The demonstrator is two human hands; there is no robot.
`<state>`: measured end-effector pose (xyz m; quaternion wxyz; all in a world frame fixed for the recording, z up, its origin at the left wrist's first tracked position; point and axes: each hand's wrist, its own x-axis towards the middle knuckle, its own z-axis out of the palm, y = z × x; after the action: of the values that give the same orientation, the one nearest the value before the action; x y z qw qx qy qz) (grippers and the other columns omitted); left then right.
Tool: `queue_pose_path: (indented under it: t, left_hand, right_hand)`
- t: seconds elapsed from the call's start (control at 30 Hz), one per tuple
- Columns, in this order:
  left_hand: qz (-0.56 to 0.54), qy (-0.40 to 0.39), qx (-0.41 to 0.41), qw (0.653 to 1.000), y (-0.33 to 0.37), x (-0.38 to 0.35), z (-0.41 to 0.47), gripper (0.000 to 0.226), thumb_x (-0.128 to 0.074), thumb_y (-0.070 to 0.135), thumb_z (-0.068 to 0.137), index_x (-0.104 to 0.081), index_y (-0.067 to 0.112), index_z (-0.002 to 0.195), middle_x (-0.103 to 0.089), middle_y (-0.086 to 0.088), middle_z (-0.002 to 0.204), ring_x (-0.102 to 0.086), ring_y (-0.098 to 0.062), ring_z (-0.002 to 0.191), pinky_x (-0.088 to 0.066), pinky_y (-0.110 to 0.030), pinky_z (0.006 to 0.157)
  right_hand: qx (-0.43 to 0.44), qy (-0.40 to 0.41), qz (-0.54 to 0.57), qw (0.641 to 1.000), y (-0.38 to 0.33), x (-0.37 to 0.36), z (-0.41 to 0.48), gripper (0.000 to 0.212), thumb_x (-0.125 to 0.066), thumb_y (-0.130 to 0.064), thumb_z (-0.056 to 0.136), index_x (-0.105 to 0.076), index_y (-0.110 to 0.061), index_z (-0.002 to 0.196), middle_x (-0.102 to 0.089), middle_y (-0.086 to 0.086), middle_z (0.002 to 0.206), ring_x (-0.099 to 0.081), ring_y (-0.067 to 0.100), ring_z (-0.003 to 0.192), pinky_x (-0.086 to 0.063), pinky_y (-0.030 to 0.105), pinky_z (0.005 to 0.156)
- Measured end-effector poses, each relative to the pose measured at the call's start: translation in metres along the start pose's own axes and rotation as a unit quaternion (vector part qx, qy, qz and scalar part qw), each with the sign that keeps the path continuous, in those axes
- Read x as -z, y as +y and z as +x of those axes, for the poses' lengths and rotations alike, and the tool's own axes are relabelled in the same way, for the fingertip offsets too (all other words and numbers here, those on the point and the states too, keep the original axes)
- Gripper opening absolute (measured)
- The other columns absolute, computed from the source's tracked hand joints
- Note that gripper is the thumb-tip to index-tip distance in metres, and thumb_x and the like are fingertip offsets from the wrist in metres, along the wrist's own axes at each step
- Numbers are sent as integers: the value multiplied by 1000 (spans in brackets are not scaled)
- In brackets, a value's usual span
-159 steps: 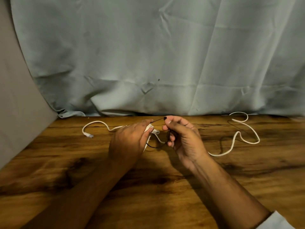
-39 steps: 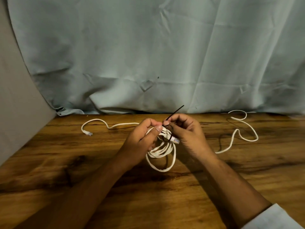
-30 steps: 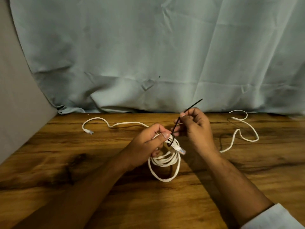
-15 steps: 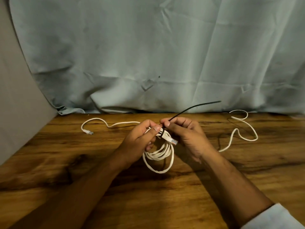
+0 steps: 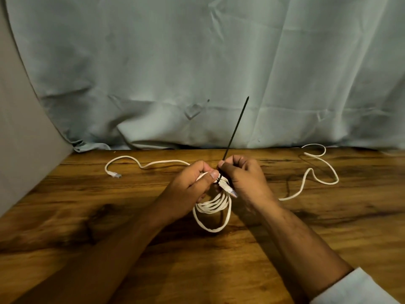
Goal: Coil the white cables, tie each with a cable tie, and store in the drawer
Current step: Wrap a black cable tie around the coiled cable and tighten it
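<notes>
— Where's the coil (image 5: 212,207)?
— Frame centre; my left hand (image 5: 188,189) grips it.
— And the tie (image 5: 236,128)?
— My right hand (image 5: 243,178), the nearer one, pinches it; its free end points up, slightly right. I'd pull that way.

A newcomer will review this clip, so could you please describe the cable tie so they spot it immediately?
On the wooden table before the grey-blue cloth, the left hand grips a coiled white cable mid-table. The cable tie is the thin strip pinched by the right hand beside it, pointing up against the cloth. It alone is black and straight, not white and curved.
</notes>
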<state>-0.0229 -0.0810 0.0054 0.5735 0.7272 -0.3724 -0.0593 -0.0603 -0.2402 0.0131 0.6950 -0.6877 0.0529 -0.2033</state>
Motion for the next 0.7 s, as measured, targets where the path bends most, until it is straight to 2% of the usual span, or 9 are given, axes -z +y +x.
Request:
queue_pose_path:
  t: [0.1,0.2,0.33,0.43,0.5,0.57,0.63,0.7]
  left_hand:
    - [-9,24,5,1000,1,2,-1,19,-52,30,105,-62,14,100,-53,10,65,-50,-6,59,-44,-25,57]
    - [-38,61,2,997,0,3,0,22,-51,28,106,-60,10,98,-51,7,64,-48,-8,56,-42,-25,55]
    - [0,47,0,999,-3,4,-1,18,-49,31,106,-61,19,99,-57,13,63,-51,-5,58,-44,-27,57]
    - [65,35,-12,997,-4,1,-1,12,-49,33,106,-61,31,107,-60,21,67,-54,3,61,-46,-25,61]
    - [98,31,-19,994,-4,0,-2,13,-49,32,106,-60,30,112,-63,27,75,-58,8,68,-44,-21,65]
    - [104,25,-23,994,-5,0,-1,15,-52,36,104,-60,31,117,-68,21,88,-63,7,79,-50,-26,70]
    - [106,14,-27,994,-5,0,-1,23,-59,42,99,-60,32,120,-71,13,102,-67,0,93,-58,-39,79]
    - [127,13,-44,991,-5,1,0,28,-62,41,96,-62,31,122,-73,10,107,-68,-4,99,-58,-43,85]
  right_hand:
    - [22,-18,20,999,-2,0,0,27,-65,-11,100,-62,12,89,-62,23,75,-57,32,65,-51,43,67]
    - [-6,-77,107,991,-5,3,-1,15,-67,-8,98,-70,7,95,-67,23,80,-65,27,64,-59,36,66]
    - [-14,-83,97,992,-2,4,1,7,-68,-5,95,-71,-1,91,-68,20,81,-66,28,70,-59,43,77]
    - [-15,-59,50,997,-2,4,0,13,-64,-7,99,-70,-7,87,-68,16,79,-65,28,72,-56,55,85]
    - [-8,-47,28,998,-3,2,-2,16,-62,-8,101,-69,-9,86,-67,16,81,-64,29,75,-56,55,85]
    - [5,-32,12,999,-1,0,-3,18,-61,-9,102,-68,-10,85,-67,16,81,-63,27,75,-57,48,78]
    - [32,-17,-21,999,0,-1,-4,17,-62,-11,101,-68,-11,85,-67,17,82,-63,25,75,-54,42,72]
    - [31,-8,-5,999,0,-2,-5,16,-63,-10,101,-67,-11,85,-66,16,80,-62,24,74,-53,38,68]
